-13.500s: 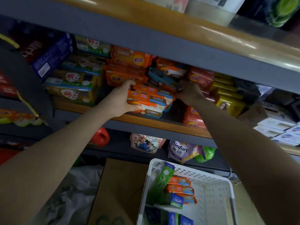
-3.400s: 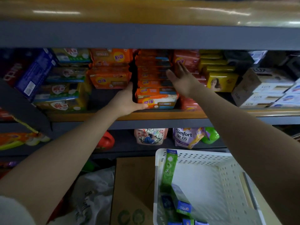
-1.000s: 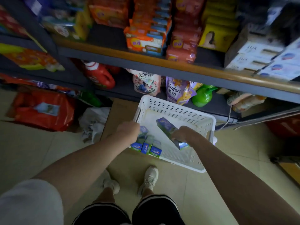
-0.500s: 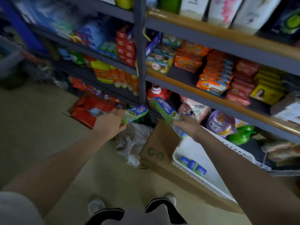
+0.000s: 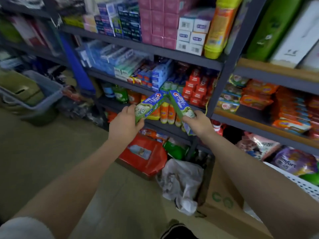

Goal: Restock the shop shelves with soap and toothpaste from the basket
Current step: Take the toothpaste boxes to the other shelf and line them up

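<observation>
While I face the shelves (image 5: 155, 49), my left hand (image 5: 123, 125) grips one green toothpaste box (image 5: 149, 105), fingers (image 5: 140, 122) curled round its near end, thumb on top. My right hand (image 5: 200, 124) holds a second toothpaste box (image 5: 181, 107) the same way. Their far ends nearly meet before the toothpaste shelf (image 5: 120, 81). The white basket (image 5: 300, 183) sits low right.

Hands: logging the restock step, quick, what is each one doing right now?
Left hand: fingers grip a green toothpaste box.
Right hand: fingers grip a second green toothpaste box.
</observation>
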`<state>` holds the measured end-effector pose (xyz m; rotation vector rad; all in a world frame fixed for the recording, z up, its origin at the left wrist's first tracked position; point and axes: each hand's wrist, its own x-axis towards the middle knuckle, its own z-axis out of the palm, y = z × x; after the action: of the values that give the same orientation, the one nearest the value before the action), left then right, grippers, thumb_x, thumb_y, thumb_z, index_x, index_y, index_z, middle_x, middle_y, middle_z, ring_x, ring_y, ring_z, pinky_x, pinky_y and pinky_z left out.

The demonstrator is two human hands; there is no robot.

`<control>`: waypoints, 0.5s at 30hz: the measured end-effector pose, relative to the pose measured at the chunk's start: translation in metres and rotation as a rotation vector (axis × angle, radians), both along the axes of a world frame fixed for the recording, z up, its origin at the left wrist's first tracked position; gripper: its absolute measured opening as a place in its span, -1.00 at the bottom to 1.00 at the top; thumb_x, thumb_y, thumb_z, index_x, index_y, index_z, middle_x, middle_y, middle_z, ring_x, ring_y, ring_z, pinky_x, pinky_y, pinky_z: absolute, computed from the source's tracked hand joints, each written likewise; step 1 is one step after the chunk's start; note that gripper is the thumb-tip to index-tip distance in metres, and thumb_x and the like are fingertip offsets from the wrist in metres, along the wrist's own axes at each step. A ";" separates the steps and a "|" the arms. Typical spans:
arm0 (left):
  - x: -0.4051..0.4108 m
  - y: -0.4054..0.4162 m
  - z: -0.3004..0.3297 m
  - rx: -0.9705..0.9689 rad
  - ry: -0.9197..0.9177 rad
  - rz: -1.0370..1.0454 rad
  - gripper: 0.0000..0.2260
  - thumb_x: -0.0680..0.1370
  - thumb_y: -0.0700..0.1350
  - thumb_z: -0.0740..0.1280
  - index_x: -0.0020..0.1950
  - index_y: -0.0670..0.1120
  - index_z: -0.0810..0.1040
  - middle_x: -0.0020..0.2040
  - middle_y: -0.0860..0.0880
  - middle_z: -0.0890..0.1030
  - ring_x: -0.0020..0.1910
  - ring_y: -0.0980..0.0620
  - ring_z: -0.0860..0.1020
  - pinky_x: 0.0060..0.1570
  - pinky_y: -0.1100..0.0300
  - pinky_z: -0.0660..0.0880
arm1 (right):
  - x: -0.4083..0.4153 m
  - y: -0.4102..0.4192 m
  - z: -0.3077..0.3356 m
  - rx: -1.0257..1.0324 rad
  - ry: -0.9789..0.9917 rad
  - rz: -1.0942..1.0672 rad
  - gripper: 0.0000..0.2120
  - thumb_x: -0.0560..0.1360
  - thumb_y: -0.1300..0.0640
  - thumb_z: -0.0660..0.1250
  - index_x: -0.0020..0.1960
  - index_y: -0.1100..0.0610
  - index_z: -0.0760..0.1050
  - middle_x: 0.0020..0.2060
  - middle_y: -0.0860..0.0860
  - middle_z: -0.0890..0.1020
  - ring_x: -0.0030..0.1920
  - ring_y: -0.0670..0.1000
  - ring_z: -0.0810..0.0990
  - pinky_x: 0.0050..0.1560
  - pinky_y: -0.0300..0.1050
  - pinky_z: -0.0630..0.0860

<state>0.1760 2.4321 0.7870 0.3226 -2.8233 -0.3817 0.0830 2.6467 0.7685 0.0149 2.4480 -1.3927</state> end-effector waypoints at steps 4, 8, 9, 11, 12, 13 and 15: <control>-0.051 -0.020 -0.002 0.006 0.021 -0.031 -0.55 0.55 0.00 0.26 0.35 -0.21 0.33 0.18 -0.22 0.49 0.06 -0.23 0.53 -0.18 -0.06 0.48 | -0.047 -0.032 -0.010 -0.031 0.010 -0.130 -0.59 0.46 -0.02 0.33 0.19 0.20 0.39 -0.12 0.07 0.52 -0.19 0.08 0.52 -0.31 -0.10 0.38; -0.110 -0.037 -0.019 -0.012 -0.007 -0.063 -0.55 0.55 0.01 0.24 0.36 -0.20 0.32 0.17 -0.20 0.49 0.08 -0.20 0.53 -0.18 -0.04 0.48 | -0.104 -0.067 -0.029 -0.129 0.000 -0.251 -0.58 0.44 -0.04 0.35 0.18 0.19 0.41 -0.10 0.06 0.56 -0.14 0.09 0.55 -0.28 -0.13 0.41; -0.123 -0.041 -0.023 -0.002 -0.012 -0.061 -0.55 0.55 0.01 0.24 0.36 -0.20 0.33 0.16 -0.20 0.50 0.09 -0.20 0.53 -0.18 -0.04 0.49 | -0.116 -0.074 -0.033 -0.122 -0.010 -0.267 -0.57 0.43 -0.05 0.35 0.18 0.20 0.43 -0.07 0.08 0.57 -0.11 0.11 0.57 -0.25 -0.13 0.40; -0.150 -0.045 -0.033 0.014 -0.014 -0.080 -0.54 0.55 0.02 0.25 0.36 -0.21 0.33 0.16 -0.20 0.51 0.10 -0.19 0.53 -0.18 -0.04 0.51 | -0.141 -0.086 -0.042 -0.120 -0.037 -0.305 -0.54 0.42 -0.08 0.36 0.16 0.23 0.46 -0.04 0.12 0.60 -0.10 0.12 0.57 -0.26 -0.13 0.43; -0.163 -0.046 -0.038 0.019 -0.019 -0.097 -0.53 0.55 0.02 0.26 0.36 -0.21 0.33 0.17 -0.20 0.51 0.10 -0.19 0.54 -0.19 -0.04 0.53 | -0.152 -0.090 -0.045 -0.117 -0.060 -0.333 -0.53 0.41 -0.09 0.37 0.14 0.24 0.47 -0.05 0.13 0.60 -0.12 0.13 0.57 -0.25 -0.11 0.45; -0.175 -0.046 -0.044 0.026 -0.028 -0.114 -0.53 0.55 0.02 0.26 0.37 -0.21 0.32 0.17 -0.20 0.52 0.11 -0.18 0.54 -0.19 -0.04 0.54 | -0.161 -0.093 -0.048 -0.112 -0.086 -0.364 -0.52 0.42 -0.10 0.37 0.13 0.25 0.48 -0.07 0.13 0.59 -0.13 0.13 0.56 -0.23 -0.09 0.47; -0.197 -0.044 -0.057 0.035 -0.081 -0.148 -0.52 0.56 0.03 0.24 0.38 -0.21 0.30 0.21 -0.20 0.50 0.15 -0.18 0.52 -0.15 -0.06 0.55 | -0.172 -0.098 -0.052 -0.149 -0.166 -0.405 -0.55 0.43 -0.09 0.37 0.13 0.23 0.46 -0.07 0.11 0.57 -0.13 0.10 0.54 -0.26 -0.12 0.48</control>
<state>-0.0212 2.3885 0.7299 0.1387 -2.9321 -0.4592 -0.0890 2.5483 0.7167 0.5965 2.2793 -1.6564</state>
